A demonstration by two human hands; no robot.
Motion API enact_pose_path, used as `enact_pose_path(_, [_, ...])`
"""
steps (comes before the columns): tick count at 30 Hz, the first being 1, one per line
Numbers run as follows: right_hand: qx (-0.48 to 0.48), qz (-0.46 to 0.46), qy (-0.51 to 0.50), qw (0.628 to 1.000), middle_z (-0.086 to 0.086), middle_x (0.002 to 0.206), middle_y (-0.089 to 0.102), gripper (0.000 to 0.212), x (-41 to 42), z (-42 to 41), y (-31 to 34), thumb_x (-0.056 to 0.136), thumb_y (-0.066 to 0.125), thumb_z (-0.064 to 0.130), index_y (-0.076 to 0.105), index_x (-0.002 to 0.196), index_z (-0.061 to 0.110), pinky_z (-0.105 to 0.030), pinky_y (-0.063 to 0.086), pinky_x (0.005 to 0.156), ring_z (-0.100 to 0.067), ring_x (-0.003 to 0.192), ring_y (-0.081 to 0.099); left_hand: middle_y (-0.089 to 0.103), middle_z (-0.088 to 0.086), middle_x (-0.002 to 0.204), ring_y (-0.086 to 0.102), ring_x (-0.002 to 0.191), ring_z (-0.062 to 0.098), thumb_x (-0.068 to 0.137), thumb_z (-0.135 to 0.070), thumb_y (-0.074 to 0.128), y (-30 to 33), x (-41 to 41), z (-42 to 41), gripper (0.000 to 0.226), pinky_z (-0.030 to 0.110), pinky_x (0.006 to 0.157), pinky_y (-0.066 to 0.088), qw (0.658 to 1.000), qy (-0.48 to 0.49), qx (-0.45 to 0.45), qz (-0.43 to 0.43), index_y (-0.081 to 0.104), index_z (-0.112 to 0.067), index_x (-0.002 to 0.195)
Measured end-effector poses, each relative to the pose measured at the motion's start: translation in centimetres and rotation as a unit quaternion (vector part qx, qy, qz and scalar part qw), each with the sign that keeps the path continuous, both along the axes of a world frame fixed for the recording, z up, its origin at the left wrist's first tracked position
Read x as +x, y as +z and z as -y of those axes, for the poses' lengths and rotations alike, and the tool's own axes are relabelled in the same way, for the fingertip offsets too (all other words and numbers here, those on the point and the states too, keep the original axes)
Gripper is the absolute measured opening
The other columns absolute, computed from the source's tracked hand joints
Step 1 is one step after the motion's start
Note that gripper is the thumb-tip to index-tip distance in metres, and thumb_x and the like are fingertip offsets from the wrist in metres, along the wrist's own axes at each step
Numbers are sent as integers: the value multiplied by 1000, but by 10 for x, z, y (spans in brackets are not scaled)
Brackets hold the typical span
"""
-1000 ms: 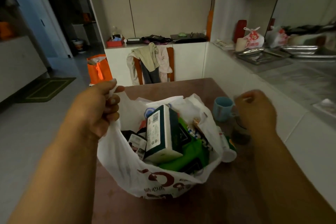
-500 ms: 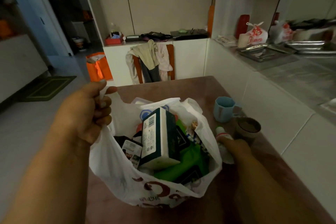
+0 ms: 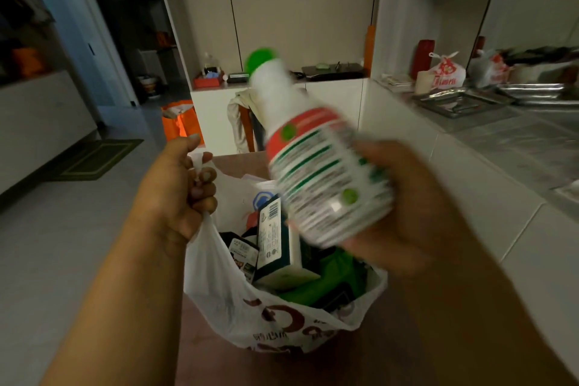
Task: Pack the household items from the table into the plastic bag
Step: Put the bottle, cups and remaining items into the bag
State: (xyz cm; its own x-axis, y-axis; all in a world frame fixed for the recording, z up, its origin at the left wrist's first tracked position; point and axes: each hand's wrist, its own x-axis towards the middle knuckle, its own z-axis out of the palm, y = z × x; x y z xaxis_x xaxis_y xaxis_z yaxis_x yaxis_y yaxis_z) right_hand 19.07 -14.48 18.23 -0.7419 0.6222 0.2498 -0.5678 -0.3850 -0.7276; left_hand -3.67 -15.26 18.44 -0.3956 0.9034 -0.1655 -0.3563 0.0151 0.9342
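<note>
A white plastic bag with red-brown print stands on the brown table, its mouth wide. Inside are a dark green and white box, a green pack and several smaller packets. My left hand is shut on the bag's left handle and holds it up. My right hand grips a white bottle with a green cap and a red and green label. The bottle is blurred, tilted, cap pointing away, and hangs above the bag's opening.
A grey counter with metal trays runs along the right, close to the table. A knotted white bag and a red canister stand on it. A chair draped with clothes is behind the table. An orange bag sits on the floor.
My right hand went from the cups down to the white bottle beside the bag, took hold of it and lifted it over the bag's mouth. The left hand kept its grip on the handle.
</note>
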Motion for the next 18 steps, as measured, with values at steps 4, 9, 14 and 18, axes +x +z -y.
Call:
enact_pose_path(4, [-79,202,-155,964,-12,97,73,43,-39,-3,-45,67,78,19,65,107,12,-44,58,75,-30,86,72,40,-6,53,25,36,5,85,-44,52,0,-2,4,29,13,32,21,1000,12,3,8,52,-16,88])
enact_pose_path(9, [97,587,-406,694,1,115,60,64,-24,-27,-92,76,71,45,42,128,22,-31,47,80,-18,94,60,44,-7,50,26,43,6,83,-44,55,-2,-3,7,31,14,34,23,1000,22,-2,14,56,-16,98])
enact_pose_path(14, [279,661,-388,578,3,116,60,37,-29,-18,-104,87,58,42,52,120,25,-22,43,83,-11,97,54,45,-8,51,28,40,5,82,-44,58,-5,4,-1,25,15,34,25,1000,21,6,6,53,-20,89])
enact_pose_path(18, [376,528,-653,392,-3,112,53,57,-8,-3,-77,70,61,48,45,119,25,-28,44,80,-16,100,47,45,-7,52,28,39,4,82,-44,57,-6,3,-4,23,15,34,25,1000,26,7,-1,54,-21,83])
